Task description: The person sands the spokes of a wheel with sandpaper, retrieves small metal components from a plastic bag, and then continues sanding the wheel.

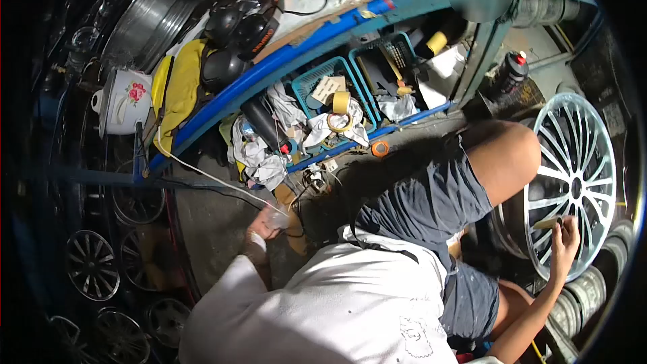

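Okay, so the right hand [565,239] has its fingers nearly closed, pinching a small flat yellowish piece [547,223] by the silvery wheel [576,187] on the right. The wheel's thin-spoked round face points at the camera, oval's long axis running near to far. Left hand [267,223]'s at a pale cord [219,181]; too blurry to tell its grip.

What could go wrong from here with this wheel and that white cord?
The wheel stands on edge by the left knee; a hard push from the right hand might tip or roll it. The white cord spans from the rack to the left hand, so reaching away could snag it.
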Demonstrator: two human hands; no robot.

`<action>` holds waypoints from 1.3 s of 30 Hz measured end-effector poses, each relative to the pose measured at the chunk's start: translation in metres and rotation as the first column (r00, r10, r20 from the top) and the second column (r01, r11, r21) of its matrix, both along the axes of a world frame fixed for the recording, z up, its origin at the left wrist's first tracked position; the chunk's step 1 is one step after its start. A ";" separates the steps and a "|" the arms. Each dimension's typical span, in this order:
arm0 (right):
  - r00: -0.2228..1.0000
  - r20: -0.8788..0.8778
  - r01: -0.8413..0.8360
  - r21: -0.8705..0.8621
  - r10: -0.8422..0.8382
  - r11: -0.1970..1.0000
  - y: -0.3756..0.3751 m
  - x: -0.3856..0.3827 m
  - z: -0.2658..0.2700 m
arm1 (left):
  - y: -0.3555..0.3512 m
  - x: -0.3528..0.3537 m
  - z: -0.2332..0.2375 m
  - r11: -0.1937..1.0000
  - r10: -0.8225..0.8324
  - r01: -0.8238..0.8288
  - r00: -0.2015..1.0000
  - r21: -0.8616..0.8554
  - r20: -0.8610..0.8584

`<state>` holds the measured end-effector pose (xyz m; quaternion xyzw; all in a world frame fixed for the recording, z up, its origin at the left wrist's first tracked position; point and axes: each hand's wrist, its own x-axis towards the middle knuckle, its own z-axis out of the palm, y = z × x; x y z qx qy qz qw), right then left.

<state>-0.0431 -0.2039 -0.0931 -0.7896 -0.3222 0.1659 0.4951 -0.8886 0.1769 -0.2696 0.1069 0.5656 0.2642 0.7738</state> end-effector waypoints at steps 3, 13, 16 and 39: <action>0.997 -0.055 -0.058 -0.010 0.057 0.998 0.022 -0.034 0.043 | -0.003 0.041 -0.002 0.874 -0.467 0.385 0.831 -0.295 -0.301; 0.968 -0.243 -0.015 0.207 0.066 0.978 0.074 -0.081 0.032 | 0.081 0.215 0.108 0.484 -0.791 0.873 0.406 -0.061 -0.458; 0.738 -0.521 -0.335 0.267 0.428 0.903 0.111 -0.098 0.063 | 0.096 0.312 0.164 0.458 -0.725 0.855 0.517 0.242 -0.454; 0.486 -0.772 0.067 0.501 0.410 0.863 0.094 -0.128 0.055 | 0.021 0.675 0.359 0.139 -0.977 0.657 0.214 0.741 -0.007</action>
